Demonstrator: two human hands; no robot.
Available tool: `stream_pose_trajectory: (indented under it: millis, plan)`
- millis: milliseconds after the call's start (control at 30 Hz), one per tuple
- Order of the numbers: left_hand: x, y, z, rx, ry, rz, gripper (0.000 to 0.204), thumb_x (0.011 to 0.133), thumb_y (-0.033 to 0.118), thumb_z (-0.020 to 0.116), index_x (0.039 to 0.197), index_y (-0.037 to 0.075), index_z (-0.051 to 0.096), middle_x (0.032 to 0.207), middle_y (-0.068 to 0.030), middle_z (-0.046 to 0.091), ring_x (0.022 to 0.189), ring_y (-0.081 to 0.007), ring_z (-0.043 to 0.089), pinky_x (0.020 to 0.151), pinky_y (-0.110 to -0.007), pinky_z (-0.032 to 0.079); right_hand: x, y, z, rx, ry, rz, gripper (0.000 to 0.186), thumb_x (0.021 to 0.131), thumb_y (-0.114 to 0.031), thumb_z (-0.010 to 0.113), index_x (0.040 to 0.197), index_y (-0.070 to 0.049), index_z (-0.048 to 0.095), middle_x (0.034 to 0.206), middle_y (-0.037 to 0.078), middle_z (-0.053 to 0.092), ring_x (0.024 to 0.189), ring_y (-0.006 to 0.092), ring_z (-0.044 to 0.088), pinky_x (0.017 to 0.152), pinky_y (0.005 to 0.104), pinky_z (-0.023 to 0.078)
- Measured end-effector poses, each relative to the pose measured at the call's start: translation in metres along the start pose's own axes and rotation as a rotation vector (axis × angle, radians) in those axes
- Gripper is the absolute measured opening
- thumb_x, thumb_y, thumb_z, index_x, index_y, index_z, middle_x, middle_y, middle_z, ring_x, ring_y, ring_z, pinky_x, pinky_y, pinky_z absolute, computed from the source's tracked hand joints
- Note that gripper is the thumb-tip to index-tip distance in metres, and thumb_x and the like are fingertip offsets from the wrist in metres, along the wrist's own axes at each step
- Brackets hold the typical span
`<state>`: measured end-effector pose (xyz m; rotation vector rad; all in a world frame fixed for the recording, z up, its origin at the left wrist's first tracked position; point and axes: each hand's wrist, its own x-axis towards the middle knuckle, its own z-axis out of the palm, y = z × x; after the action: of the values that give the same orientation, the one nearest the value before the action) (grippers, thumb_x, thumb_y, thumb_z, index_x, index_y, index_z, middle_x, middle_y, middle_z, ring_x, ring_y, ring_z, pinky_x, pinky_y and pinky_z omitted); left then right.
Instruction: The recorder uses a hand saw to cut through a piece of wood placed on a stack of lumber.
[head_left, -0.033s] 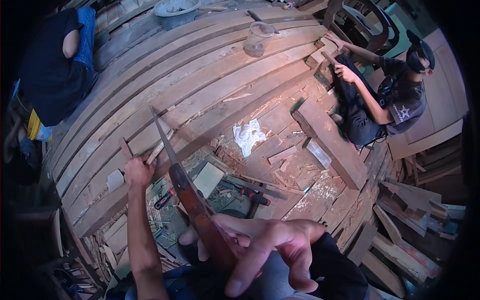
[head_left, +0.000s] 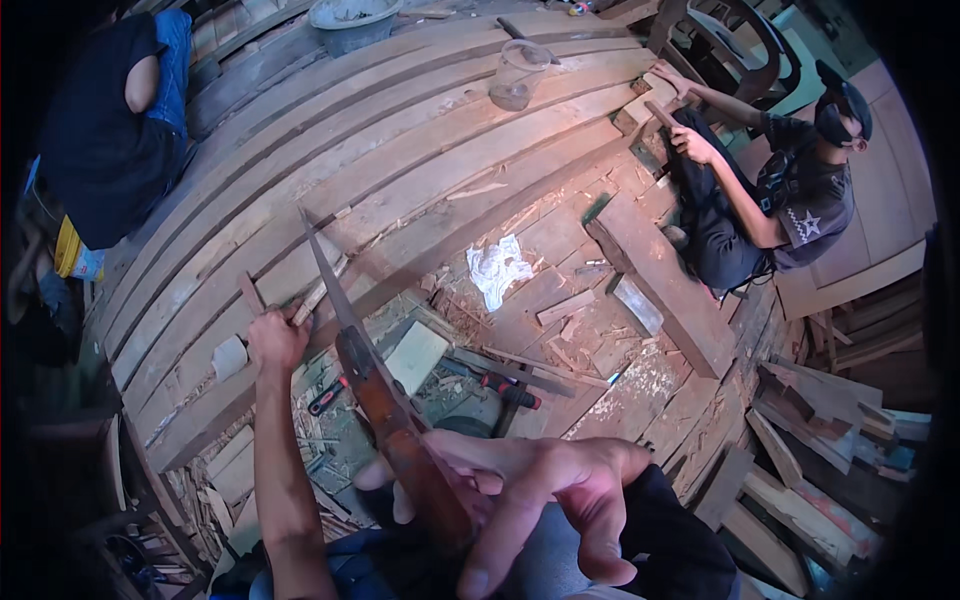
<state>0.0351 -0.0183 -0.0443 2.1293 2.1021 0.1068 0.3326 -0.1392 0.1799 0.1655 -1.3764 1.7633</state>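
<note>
Your long tool (head_left: 362,368) has a red-brown handle and a thin, dark, pointy blade. It slants up in front of you. Your right hand (head_left: 535,480) wraps its handle, some fingers sticking out. Your left hand (head_left: 278,340) is closed on a thin wood strip (head_left: 327,285). The tool partly blocks the long boards (head_left: 420,200); a white cloth (head_left: 497,272) lies near.

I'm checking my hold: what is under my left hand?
A pale wooden strip and a darker wooden stick stick out past your left hand. Whether they join, and whatever else lies beneath, is covered by the hand.
</note>
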Motion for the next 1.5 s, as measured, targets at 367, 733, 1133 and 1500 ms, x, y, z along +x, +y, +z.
stream_pose_trajectory:
  millis: [367, 733, 1133, 1500]
  plan:
    - [-0.002, 0.008, -0.009, -0.053, 0.021, -0.026, 0.032, 0.074, 0.033, 0.072, 0.104, 0.022, 0.073, 0.089, -0.0130, 0.067, 0.079, -0.0303, 0.066, 0.074, -0.042, 0.053, -0.011, -0.013, 0.015, 0.224, 0.259, 0.128, 0.044, 0.083, -0.033, 0.075, 0.098, 0.008, 0.068, 0.089, 0.014, 0.071, 0.074, 0.0191, 0.067, 0.063, 0.0299, 0.052]
    - [-0.003, 0.004, -0.002, -0.044, 0.039, -0.011, 0.032, 0.075, 0.033, 0.071, 0.106, 0.023, 0.073, 0.087, -0.0120, 0.067, 0.078, -0.0303, 0.066, 0.074, -0.042, 0.053, -0.017, 0.003, 0.030, 0.199, 0.380, 0.066, 0.036, 0.079, -0.047, 0.072, 0.085, -0.011, 0.073, 0.141, 0.044, 0.017, 0.116, 0.0401, 0.044, 0.095, 0.0499, 0.036]
    - [-0.001, 0.007, -0.015, 0.041, -0.011, -0.015, 0.033, 0.076, 0.034, 0.072, 0.106, 0.019, 0.072, 0.083, -0.0131, 0.067, 0.075, -0.0311, 0.066, 0.070, -0.042, 0.053, -0.006, -0.010, 0.017, 0.209, 0.396, 0.023, 0.019, 0.080, -0.022, 0.073, 0.085, -0.005, 0.067, 0.102, 0.026, 0.041, 0.084, 0.0257, 0.052, 0.073, 0.0335, 0.043]
    - [-0.001, 0.027, -0.030, -0.092, 0.005, -0.076, 0.027, 0.082, 0.025, 0.067, 0.104, 0.009, 0.069, 0.095, -0.0193, 0.067, 0.090, -0.0381, 0.065, 0.079, -0.046, 0.051, -0.042, -0.028, 0.011, 0.002, 0.821, -0.082, 0.045, 0.079, -0.002, 0.071, 0.099, -0.016, 0.034, 0.143, 0.027, 0.032, 0.105, 0.0374, 0.060, 0.073, 0.0331, 0.049]
